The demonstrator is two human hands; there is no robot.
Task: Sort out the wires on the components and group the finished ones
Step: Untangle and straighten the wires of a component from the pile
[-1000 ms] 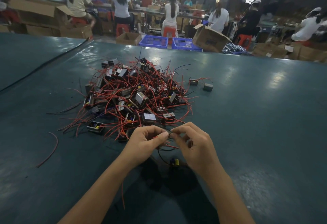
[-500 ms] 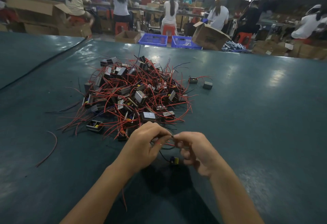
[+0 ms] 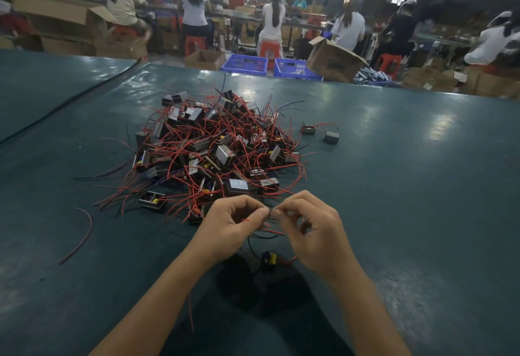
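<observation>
Both hands are just this side of the pile (image 3: 213, 153) of parts tangled in red wire. The left hand (image 3: 230, 231) and right hand (image 3: 312, 231) have their fingertips curled in tight, pinching thin wires (image 3: 269, 216) between them, nearly tip to tip. The small part (image 3: 268, 257) on those wires is below, between the wrists, though I can't tell if it's touching the green table (image 3: 422, 186). A grey block (image 3: 331, 138) sits off the pile's far right, and a stray red wire (image 3: 81, 234) lies to the left.

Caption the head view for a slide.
Left hand and right hand pinch the wires of a small component, near a tangled pile on the green table.
</observation>
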